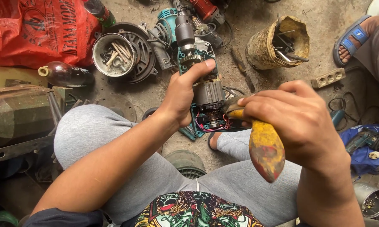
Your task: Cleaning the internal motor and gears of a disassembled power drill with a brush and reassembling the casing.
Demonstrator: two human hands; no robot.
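My left hand [182, 94] grips an opened teal power drill [200, 90], its cover off so the motor, gears and red wires show, with the chuck pointing away from me. My right hand [296, 120] holds a worn yellow-handled tool [265, 147]. The tool's tip rests at the wired rear end of the drill, beside the motor. Both hands hover above my knees in grey trousers.
A round tin of screws and sticks [113, 54] lies on a motor housing at the back left. Also about are a red plastic bag [38, 31], a yellow bucket of tools [277, 42], a socket strip [328, 77], another person's sandalled foot [353, 40] and a green vise [17, 113].
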